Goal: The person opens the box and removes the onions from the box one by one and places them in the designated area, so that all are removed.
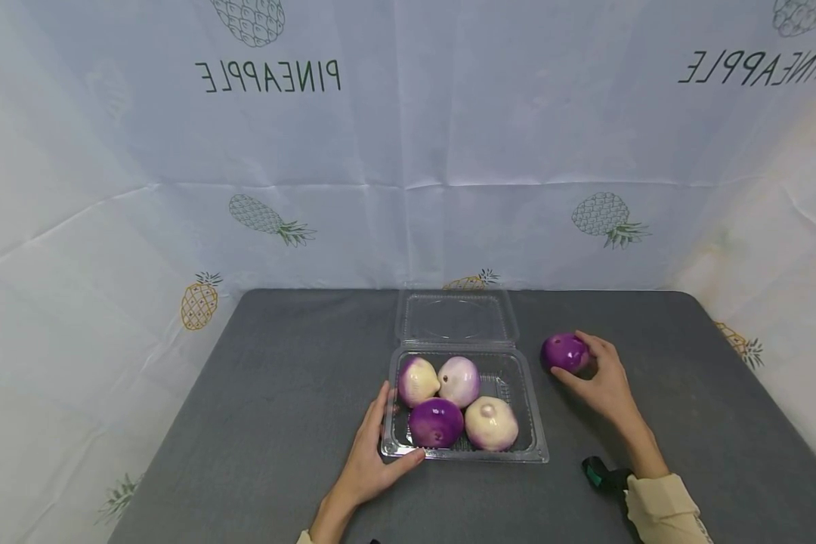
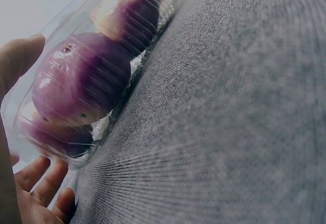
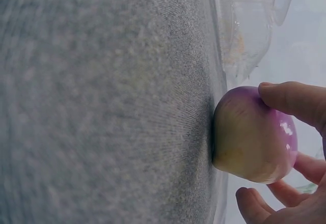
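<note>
On the grey table, my right hand [image 1: 601,381] holds a purple-and-white turnip [image 1: 563,353] between thumb and fingers, right of the container. In the right wrist view the turnip [image 3: 249,135] sits close against the table, pale below and purple above. My left hand [image 1: 374,453] rests at the near left corner of a clear plastic container [image 1: 536,423], thumb along the front edge and fingers straight along the left side. Inside lie several turnips: a dark purple one [image 1: 436,423] in front, a cream one [image 1: 492,424] beside it, and paler ones [image 1: 459,381] behind.
The container's hinged clear lid [image 1: 457,317] lies folded back toward the far edge of the grey table [image 1: 279,393]. A pineapple-print cloth [image 1: 408,136] hangs behind and at both sides. A black strap-like device [image 1: 605,476] is at the right wrist.
</note>
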`<state>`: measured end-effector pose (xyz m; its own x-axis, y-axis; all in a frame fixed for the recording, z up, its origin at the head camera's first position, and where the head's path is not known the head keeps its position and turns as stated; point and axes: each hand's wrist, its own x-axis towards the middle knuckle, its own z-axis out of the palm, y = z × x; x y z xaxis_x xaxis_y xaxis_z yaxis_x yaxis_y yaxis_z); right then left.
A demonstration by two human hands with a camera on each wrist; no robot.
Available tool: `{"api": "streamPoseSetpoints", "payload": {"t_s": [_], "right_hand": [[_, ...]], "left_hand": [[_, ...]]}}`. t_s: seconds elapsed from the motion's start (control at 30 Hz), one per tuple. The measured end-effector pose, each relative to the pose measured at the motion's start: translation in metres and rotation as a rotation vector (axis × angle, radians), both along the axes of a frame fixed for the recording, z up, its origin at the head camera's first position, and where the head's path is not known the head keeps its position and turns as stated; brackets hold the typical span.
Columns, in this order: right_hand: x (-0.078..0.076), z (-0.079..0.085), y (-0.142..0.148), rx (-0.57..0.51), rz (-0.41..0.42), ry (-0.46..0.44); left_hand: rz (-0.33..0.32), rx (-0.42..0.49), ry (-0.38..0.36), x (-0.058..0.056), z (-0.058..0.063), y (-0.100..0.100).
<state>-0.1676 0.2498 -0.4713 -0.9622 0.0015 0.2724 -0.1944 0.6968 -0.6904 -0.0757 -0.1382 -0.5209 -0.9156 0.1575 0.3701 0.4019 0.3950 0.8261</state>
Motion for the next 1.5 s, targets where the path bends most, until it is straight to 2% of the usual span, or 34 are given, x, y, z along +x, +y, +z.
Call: {"api": "streamPoseSetpoints", "payload": {"t_s": [0.37,0.53,0.73,0.87,1.1,1.5], "right_hand": [[0.001,0.001,0.001,-0.048,-0.007,0.033],[0.004,0.004,0.000,-0.050,-0.014,0.060],[0.006,0.011,-0.004,-0.064,-0.009,0.098],[0.010,0.020,-0.010,-0.086,0.014,0.074],[0.018,0.034,-0.027,-0.092,0.114,0.068],[0.025,0.039,-0.069,-0.030,0.328,0.126]], "left_hand": [[0.004,-0.003,-0.029,0.000,0.001,0.000],[0.000,-0.006,-0.011,-0.001,-0.001,-0.001],[-0.005,0.007,0.002,0.000,-0.003,-0.001],[-0.007,0.014,0.002,0.000,-0.003,-0.001],[-0.004,0.013,-0.018,0.000,-0.001,0.000],[-0.005,0.014,-0.008,0.000,-0.001,0.000]]}}
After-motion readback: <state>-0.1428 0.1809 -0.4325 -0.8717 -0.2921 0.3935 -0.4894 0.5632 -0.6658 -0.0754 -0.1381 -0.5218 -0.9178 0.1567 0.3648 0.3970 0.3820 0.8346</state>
